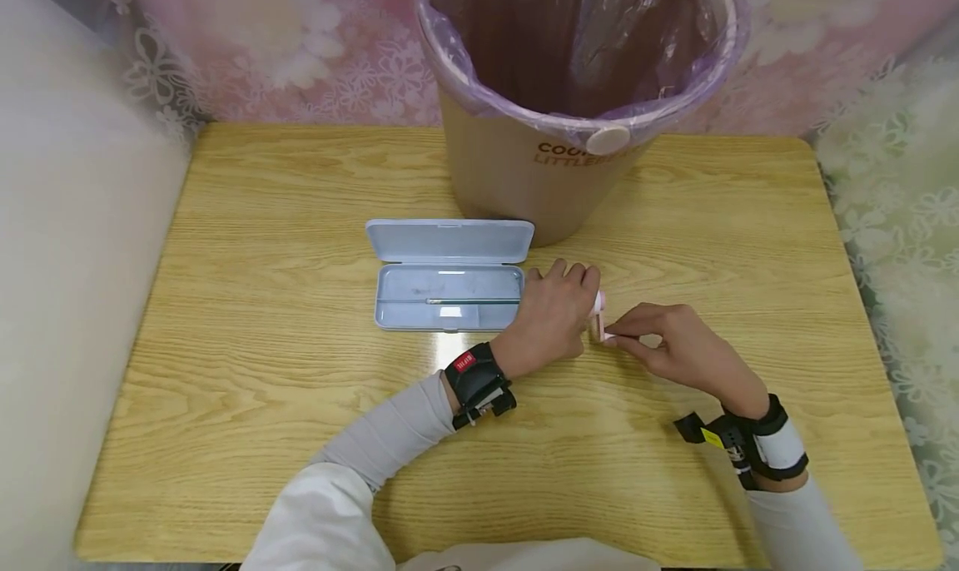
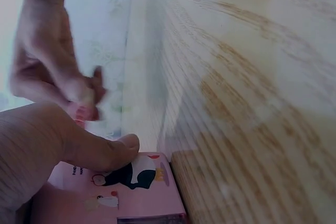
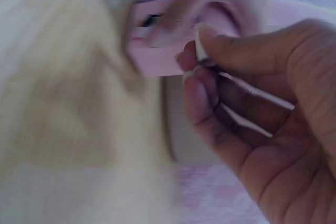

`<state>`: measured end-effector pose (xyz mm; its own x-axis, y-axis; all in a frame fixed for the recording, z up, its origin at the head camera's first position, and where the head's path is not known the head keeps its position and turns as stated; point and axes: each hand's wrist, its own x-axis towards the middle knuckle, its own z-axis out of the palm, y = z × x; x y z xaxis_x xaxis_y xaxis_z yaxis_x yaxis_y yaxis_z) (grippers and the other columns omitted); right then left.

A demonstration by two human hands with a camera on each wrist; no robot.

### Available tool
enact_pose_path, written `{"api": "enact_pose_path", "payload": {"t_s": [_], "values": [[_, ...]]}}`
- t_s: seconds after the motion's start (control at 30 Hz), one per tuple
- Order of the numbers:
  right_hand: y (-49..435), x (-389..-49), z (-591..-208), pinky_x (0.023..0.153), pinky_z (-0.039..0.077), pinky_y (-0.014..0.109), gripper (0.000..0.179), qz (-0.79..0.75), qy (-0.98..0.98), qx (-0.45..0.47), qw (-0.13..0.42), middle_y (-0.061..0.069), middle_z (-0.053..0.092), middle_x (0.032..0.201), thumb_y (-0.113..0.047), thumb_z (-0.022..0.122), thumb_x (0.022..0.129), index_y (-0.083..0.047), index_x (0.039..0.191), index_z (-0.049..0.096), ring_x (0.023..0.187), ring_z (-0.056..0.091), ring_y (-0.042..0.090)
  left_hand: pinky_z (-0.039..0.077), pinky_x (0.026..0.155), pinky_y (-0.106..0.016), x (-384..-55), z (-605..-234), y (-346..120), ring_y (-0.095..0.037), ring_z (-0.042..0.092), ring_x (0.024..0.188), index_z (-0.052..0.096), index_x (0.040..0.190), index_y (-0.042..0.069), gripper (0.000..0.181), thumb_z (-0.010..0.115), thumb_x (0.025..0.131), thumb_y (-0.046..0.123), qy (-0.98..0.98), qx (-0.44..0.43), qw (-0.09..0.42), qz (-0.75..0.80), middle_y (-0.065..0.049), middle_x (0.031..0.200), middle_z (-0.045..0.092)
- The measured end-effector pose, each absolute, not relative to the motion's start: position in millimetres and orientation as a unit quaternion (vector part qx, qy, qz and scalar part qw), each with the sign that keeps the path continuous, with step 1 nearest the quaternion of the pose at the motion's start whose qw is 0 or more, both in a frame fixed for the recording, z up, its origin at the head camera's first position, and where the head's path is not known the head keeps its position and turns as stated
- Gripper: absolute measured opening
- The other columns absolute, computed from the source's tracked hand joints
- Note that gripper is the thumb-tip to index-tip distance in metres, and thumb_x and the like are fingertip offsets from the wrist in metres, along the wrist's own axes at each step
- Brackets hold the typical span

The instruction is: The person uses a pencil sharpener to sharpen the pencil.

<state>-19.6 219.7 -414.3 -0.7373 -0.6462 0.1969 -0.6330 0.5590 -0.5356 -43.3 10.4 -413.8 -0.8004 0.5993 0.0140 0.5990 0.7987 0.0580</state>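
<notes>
My left hand grips a pink pencil sharpener with printed cartoon figures, its thumb pressing on one face. From above, that hand covers nearly all of the sharpener's body. On the right side a pink crank sticks out, and my right hand pinches its small knob between thumb and fingers. A dark green pencil stretches over the open light-blue pencil case; its right end is hidden behind my left hand. The case's lid is tipped back.
A large beige bin with a purple liner stands behind the case on the wooden table. Flower-patterned cloth hangs at the back, and a pale wall borders the left.
</notes>
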Motion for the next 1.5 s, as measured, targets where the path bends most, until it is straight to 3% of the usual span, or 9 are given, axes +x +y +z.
{"api": "enact_pose_path", "payload": {"t_s": [0.2, 0.47, 0.67, 0.8, 0.9, 1.03, 1.2, 1.37, 1.5], "values": [[221.4, -30.0, -385.4, 0.064, 0.046, 0.013, 0.034, -0.299, 0.876, -0.373, -0.064, -0.003, 0.078, 0.093, 0.009, 0.082, 0.073, -0.013, 0.100, 0.082, 0.076, 0.068, 0.008, 0.050, 0.069, -0.035, -43.8, -412.7, 10.6, -0.015, 0.060, 0.097, 0.054, 0.118, 0.015, 0.054, 0.080, 0.077, 0.038, 0.949, 0.314, 0.017, 0.022, 0.003, 0.109, 0.065], [220.9, -58.6, -384.1, 0.068, 0.045, 0.012, 0.025, -0.283, 0.894, -0.338, -0.076, 0.000, 0.078, 0.092, 0.003, 0.081, 0.080, -0.011, 0.101, 0.082, 0.079, 0.072, 0.015, 0.049, 0.069, -0.034, -42.9, -414.3, 12.6, -0.015, 0.060, 0.101, 0.055, 0.124, 0.016, 0.059, 0.081, 0.076, 0.037, 0.946, 0.322, 0.026, 0.029, 0.005, 0.112, 0.065], [221.3, -78.9, -421.9, 0.067, 0.053, 0.025, 0.017, -0.287, 0.905, -0.314, -0.025, 0.002, 0.078, 0.093, -0.001, 0.077, 0.087, -0.011, 0.100, 0.082, 0.079, 0.072, 0.017, 0.051, 0.072, -0.036, -42.6, -414.5, 13.9, -0.016, 0.060, 0.105, 0.052, 0.135, 0.015, 0.068, 0.080, 0.077, 0.037, 0.946, 0.321, 0.022, 0.023, 0.004, 0.116, 0.065], [224.7, -65.5, -445.4, 0.067, 0.053, 0.026, 0.016, -0.294, 0.900, -0.320, 0.042, -0.001, 0.077, 0.091, 0.000, 0.075, 0.089, -0.013, 0.094, 0.083, 0.076, 0.068, 0.007, 0.050, 0.071, -0.036, -42.8, -414.6, 15.2, -0.016, 0.059, 0.099, 0.054, 0.119, 0.016, 0.049, 0.077, 0.080, 0.034, 0.945, 0.324, 0.021, 0.035, 0.004, 0.109, 0.064], [227.1, -40.9, -443.8, 0.065, 0.053, 0.024, 0.018, -0.308, 0.892, -0.328, 0.050, -0.003, 0.078, 0.091, 0.000, 0.077, 0.086, -0.015, 0.095, 0.082, 0.078, 0.068, 0.005, 0.050, 0.071, -0.035, -43.6, -413.8, 15.0, -0.015, 0.059, 0.097, 0.053, 0.114, 0.017, 0.045, 0.077, 0.080, 0.035, 0.945, 0.325, 0.020, 0.034, 0.004, 0.105, 0.063], [226.9, -18.2, -424.9, 0.064, 0.052, 0.019, 0.027, -0.323, 0.878, -0.353, 0.013, -0.005, 0.078, 0.093, 0.005, 0.079, 0.080, -0.014, 0.099, 0.082, 0.080, 0.069, 0.005, 0.049, 0.070, -0.035, -45.3, -412.0, 13.7, -0.015, 0.059, 0.098, 0.054, 0.116, 0.017, 0.049, 0.079, 0.080, 0.038, 0.945, 0.325, 0.024, 0.027, 0.005, 0.105, 0.063], [225.7, -20.6, -397.3, 0.065, 0.048, 0.013, 0.035, -0.322, 0.873, -0.363, -0.050, -0.003, 0.077, 0.092, 0.009, 0.082, 0.073, -0.012, 0.100, 0.081, 0.076, 0.068, 0.006, 0.048, 0.069, -0.034, -46.7, -411.7, 11.9, -0.015, 0.058, 0.098, 0.053, 0.118, 0.016, 0.051, 0.079, 0.079, 0.035, 0.944, 0.327, 0.033, 0.028, 0.005, 0.106, 0.063], [222.1, -45.9, -387.0, 0.068, 0.047, 0.013, 0.031, -0.306, 0.885, -0.340, -0.081, -0.001, 0.078, 0.093, 0.006, 0.081, 0.078, -0.013, 0.103, 0.081, 0.079, 0.071, 0.012, 0.047, 0.068, -0.034, -47.4, -412.4, 10.1, -0.015, 0.058, 0.097, 0.054, 0.118, 0.016, 0.051, 0.079, 0.077, 0.034, 0.944, 0.327, 0.030, 0.026, 0.005, 0.106, 0.063], [219.9, -70.5, -399.4, 0.066, 0.046, 0.014, 0.021, -0.303, 0.897, -0.313, -0.072, 0.002, 0.079, 0.093, 0.000, 0.079, 0.085, -0.012, 0.102, 0.081, 0.077, 0.072, 0.015, 0.049, 0.072, -0.035, -47.6, -412.9, 9.5, -0.016, 0.059, 0.105, 0.052, 0.137, 0.014, 0.071, 0.081, 0.076, 0.037, 0.944, 0.327, 0.035, 0.022, 0.004, 0.115, 0.065]]}}
